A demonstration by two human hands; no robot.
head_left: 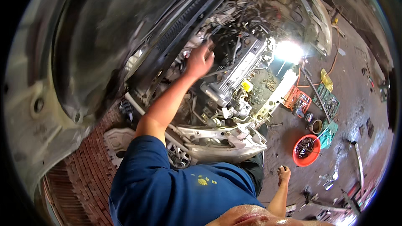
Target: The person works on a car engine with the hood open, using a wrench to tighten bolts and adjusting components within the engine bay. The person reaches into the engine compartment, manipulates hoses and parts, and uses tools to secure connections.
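My left hand [199, 60] reaches into a car's engine bay [228, 29], among hoses and metal parts behind the long silver engine cover [232, 73]. Its fingers are curled closed, and what they hold, if anything, is lost in dark clutter. My right hand [284, 174] is low at the right, outside the car, its fingers curled round something too small to make out. The raised hood [88, 37] fills the upper left. A bright work light [289, 52] shines at the bay's right side, above the front crossmember [276, 94].
On the grimy floor [347, 113] lie open socket cases [295, 98], a red bowl of metal parts [305, 150], a round can [316, 126], an orange cord, a long bar and scattered tools. A brick surface [83, 163] shows at the lower left.
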